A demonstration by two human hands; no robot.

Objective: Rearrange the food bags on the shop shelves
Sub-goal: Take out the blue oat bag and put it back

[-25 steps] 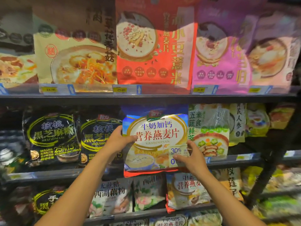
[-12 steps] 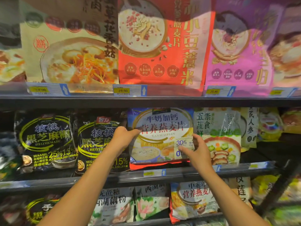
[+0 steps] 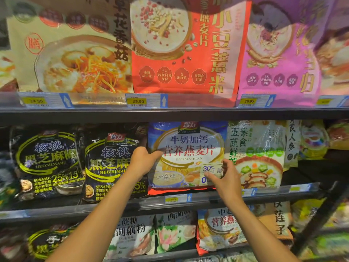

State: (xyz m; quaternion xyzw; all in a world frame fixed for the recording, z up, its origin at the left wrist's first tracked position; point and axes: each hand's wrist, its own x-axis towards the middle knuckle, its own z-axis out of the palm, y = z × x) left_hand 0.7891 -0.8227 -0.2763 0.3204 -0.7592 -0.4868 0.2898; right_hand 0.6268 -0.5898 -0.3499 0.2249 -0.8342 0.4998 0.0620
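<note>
A blue-and-white oatmeal bag [image 3: 188,144] stands upright on the middle shelf [image 3: 207,199], with a red bag edge showing beneath it. My left hand [image 3: 141,161] holds its left edge, thumb on the front. At the bag's lower right corner my right hand [image 3: 226,178] pinches it, thumb in front and fingers curled round the edge. To its left stand two black sesame bags [image 3: 47,161] [image 3: 111,163]. A clear vegetable-print bag [image 3: 258,152] is close on its right.
The upper shelf holds large beige [image 3: 71,59], red [image 3: 188,50] and pink [image 3: 279,59] bags above price tags [image 3: 143,101]. The lower shelf carries several more bags [image 3: 219,229]. A dark slanted post [image 3: 321,218] crosses the lower right.
Both hands have pushed the oatmeal bag up and back from in front of the rail into its slot on the middle shelf. The camera has moved closer.
</note>
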